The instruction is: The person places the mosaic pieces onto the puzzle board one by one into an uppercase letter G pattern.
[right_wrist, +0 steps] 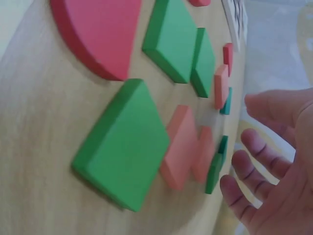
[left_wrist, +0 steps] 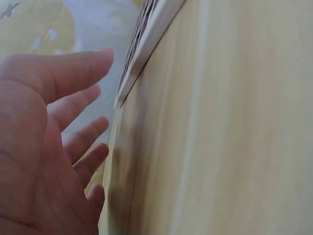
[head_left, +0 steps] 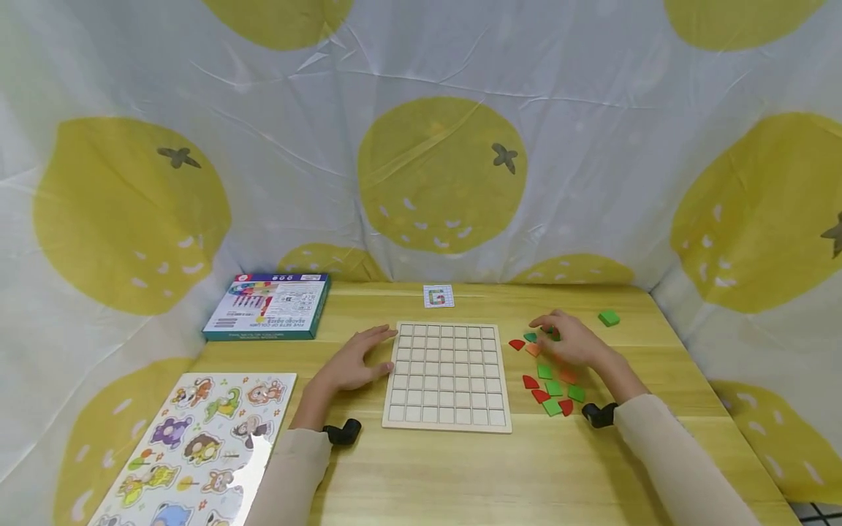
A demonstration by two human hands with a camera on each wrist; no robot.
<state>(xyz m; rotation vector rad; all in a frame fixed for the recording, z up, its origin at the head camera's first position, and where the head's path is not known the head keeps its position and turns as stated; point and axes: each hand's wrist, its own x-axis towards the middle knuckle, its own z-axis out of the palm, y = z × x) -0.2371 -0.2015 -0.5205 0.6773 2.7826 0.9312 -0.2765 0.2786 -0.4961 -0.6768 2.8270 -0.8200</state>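
Note:
A white board with a square grid lies flat on the wooden table, its cells bare. At its left edge is my left hand, fingers relaxed and spread; in the left wrist view the thumb and fingers hold nothing. My right hand hovers over the far part of a scatter of loose pieces right of the board. Among these are green square pieces, red quarter-circle pieces, orange pieces and teal pieces. Nothing shows between the right fingers, which partly cover some pieces in the head view.
A small card with a coloured G-shaped pattern lies behind the board. A boxed set sits at the back left, and an animal puzzle board at the front left. A green block lies apart at the back right.

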